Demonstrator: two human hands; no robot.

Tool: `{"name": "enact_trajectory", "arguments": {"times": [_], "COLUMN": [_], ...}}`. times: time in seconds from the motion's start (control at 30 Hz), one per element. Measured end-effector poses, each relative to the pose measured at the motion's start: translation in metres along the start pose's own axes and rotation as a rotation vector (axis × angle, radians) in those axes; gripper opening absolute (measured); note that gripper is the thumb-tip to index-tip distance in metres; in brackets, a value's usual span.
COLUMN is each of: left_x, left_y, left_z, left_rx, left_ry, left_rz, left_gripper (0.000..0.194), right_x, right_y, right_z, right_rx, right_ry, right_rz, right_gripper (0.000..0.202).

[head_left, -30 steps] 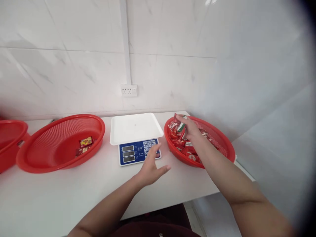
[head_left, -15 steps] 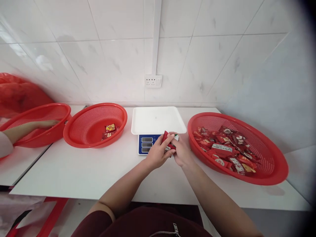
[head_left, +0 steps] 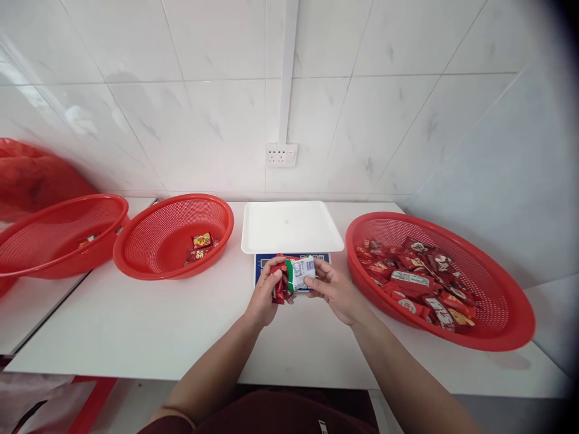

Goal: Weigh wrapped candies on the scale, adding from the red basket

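Observation:
My left hand (head_left: 263, 295) is closed on red snack packets (head_left: 279, 288), in front of a digital scale. Pinched between the fingers of my right hand (head_left: 337, 292) is a white and green packet (head_left: 301, 273), which overlaps the red ones. Both hands partly cover the blue front of the scale (head_left: 259, 265). Nothing lies on its white tray (head_left: 286, 226). To the right, a red basket (head_left: 506, 301) holds several red and brown packets (head_left: 411, 277).
Left of the scale, a red basket (head_left: 158, 232) holds a few small packets (head_left: 199, 247). Another red basket (head_left: 49, 232) stands farther left, beside a red bag (head_left: 31, 181). A socket (head_left: 281, 155) is on the tiled wall behind the white table (head_left: 181, 325).
My hands have moved apart, the left one leftward, and the white and green packet now shows more fully. The other person's arm has left the far-left basket. The view has tilted slightly up.

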State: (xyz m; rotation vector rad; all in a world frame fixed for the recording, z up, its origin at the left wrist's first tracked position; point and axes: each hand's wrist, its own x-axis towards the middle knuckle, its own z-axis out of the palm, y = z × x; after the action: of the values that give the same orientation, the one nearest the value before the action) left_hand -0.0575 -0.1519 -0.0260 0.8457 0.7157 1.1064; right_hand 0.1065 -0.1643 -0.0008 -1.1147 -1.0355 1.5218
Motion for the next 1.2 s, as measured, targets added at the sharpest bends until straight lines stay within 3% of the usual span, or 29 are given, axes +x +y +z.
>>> {"name": "enact_trajectory", "arguments": {"times": [0.23, 0.33, 0.43, 0.5, 0.6, 0.67, 0.83, 0.97, 1.1, 1.2], "left_x": [-0.01, -0.019, -0.027, -0.031, -0.032, -0.031, -0.025, -0.023, -0.026, -0.03], "left_y": [0.008, 0.008, 0.01, 0.01, 0.006, 0.0, -0.01, -0.006, 0.003, 0.006], "left_z": [-0.013, -0.015, -0.015, -0.015, -0.014, -0.012, 0.0, 0.007, 0.004, -0.001], "left_rx": [-0.064, -0.105, -0.09, -0.035, 0.065, 0.114, 0.112, 0.052, 0.034, 0.034], "left_ry": [0.02, -0.039, -0.08, -0.088, -0.108, -0.142, -0.128, -0.075, -0.012, 0.032], "left_rz": [-0.043, -0.022, -0.009, -0.029, -0.048, -0.066, -0.112, -0.156, -0.178, -0.167], "left_gripper": [0.038, 0.034, 0.031, 0.03, 0.03, 0.032, 0.04, 0.049, 0.052, 0.05], "right_x": [0.044, 0.063, 0.058, 0.04, 0.007, -0.01, -0.018, 0.004, 0.027, 0.027], "right_y": [-0.023, -0.028, -0.025, -0.021, -0.018, -0.018, -0.017, -0.017, -0.018, -0.013], "right_z": [-0.002, -0.002, -0.001, 0.001, 0.004, 0.004, -0.007, -0.016, -0.018, -0.012], "right_rx": [-0.05, -0.236, -0.455, -0.44, -0.327, -0.338, -0.45, -0.46, -0.403, -0.447], "right_ry": [0.136, 0.205, 0.278, 0.153, -0.174, -0.246, -0.132, 0.041, 0.191, 0.128], "right_rz": [-0.17, -0.278, -0.33, -0.255, -0.021, 0.042, -0.052, -0.121, -0.219, -0.218], "right_gripper": [0.048, 0.061, 0.061, 0.05, 0.037, 0.034, 0.033, 0.036, 0.058, 0.059]}}
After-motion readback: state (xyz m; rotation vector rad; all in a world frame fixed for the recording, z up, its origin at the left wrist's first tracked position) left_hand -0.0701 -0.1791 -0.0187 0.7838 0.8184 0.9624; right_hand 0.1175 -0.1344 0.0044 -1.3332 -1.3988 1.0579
